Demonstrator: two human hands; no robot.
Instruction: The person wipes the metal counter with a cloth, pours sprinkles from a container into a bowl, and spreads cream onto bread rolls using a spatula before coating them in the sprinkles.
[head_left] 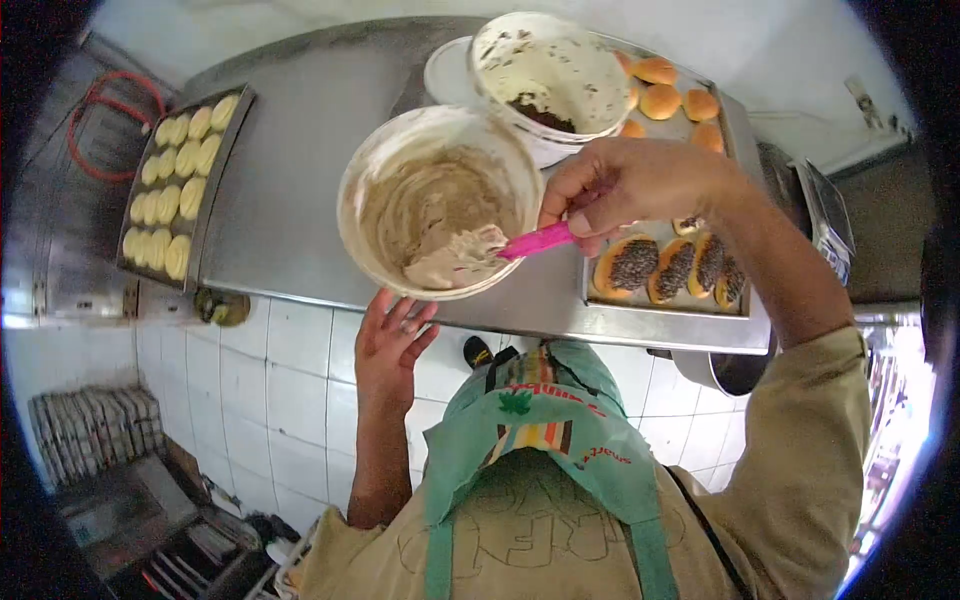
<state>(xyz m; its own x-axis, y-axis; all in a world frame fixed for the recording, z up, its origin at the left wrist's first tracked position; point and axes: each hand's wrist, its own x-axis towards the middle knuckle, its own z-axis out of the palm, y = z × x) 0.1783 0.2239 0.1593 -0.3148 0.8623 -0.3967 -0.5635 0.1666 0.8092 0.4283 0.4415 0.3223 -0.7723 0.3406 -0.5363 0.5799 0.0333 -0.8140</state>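
My right hand [640, 190] grips a pink-handled spatula [540, 240] over the right side of a white bucket [352, 215]. The spatula's end is covered in light brown cream [450, 262], which coats the bucket's inside too. My left hand [390, 345] is spread just below the bucket's near rim, at the table edge; whether its fingertips touch the bucket is unclear. A second white bucket [610, 75] stands behind the first, smeared with cream and holding dark crumbs or sprinkles [542, 113].
At the right a metal tray [660, 305] carries plain buns [660, 101] and buns topped with dark sprinkles [672, 270]. Another tray [212, 190] of pale shaped dough [190, 158] sits on the left. Both buckets stand on a steel table [290, 150]. A red hose [85, 120] hangs far left.
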